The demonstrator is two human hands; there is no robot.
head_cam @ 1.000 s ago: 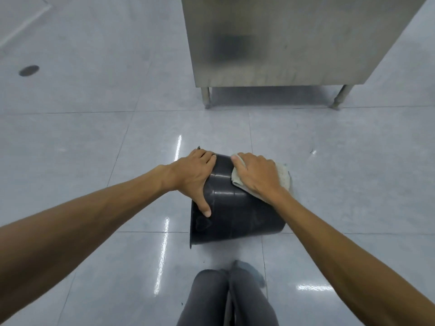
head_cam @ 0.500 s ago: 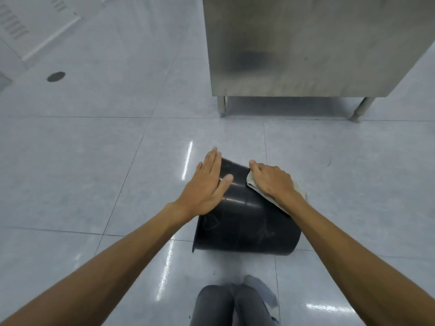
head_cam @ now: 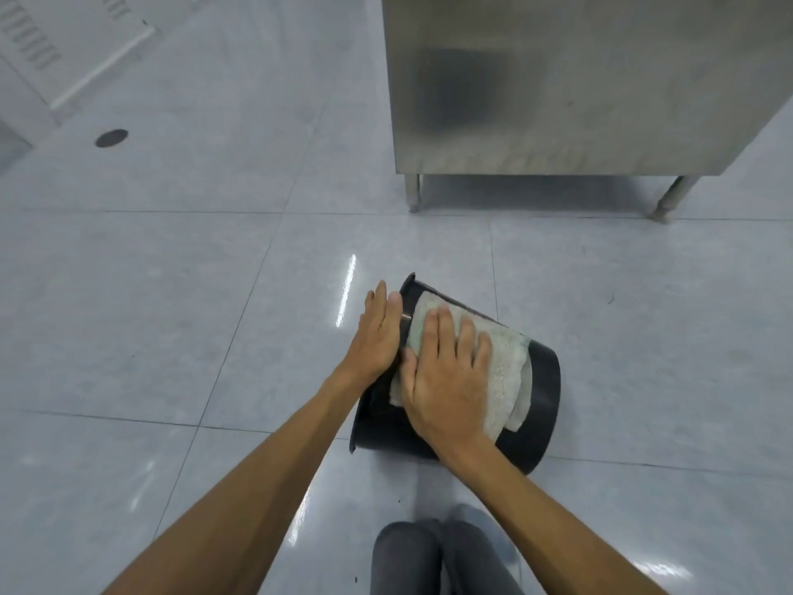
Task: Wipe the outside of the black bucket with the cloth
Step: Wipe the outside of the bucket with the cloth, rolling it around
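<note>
The black bucket (head_cam: pixel 543 397) lies on its side on the tiled floor, just beyond my knees. A pale, folded cloth (head_cam: pixel 508 371) is spread over the bucket's upper side. My right hand (head_cam: pixel 446 375) presses flat on the cloth, fingers apart and pointing away from me. My left hand (head_cam: pixel 377 332) rests flat against the bucket's left edge, fingers straight, touching it without gripping. The bucket's left part is hidden under both hands.
A stainless steel cabinet (head_cam: pixel 558 79) on short legs stands behind the bucket, with a gap beneath it. A round floor drain (head_cam: pixel 111 137) sits at the far left. My knees in grey trousers (head_cam: pixel 433 560) are at the bottom edge. Glossy floor tiles surround the bucket.
My right hand has slid the cloth left, from the bucket's right side onto its top. My left hand shifted off the top to the bucket's left edge. The bucket has turned slightly.
</note>
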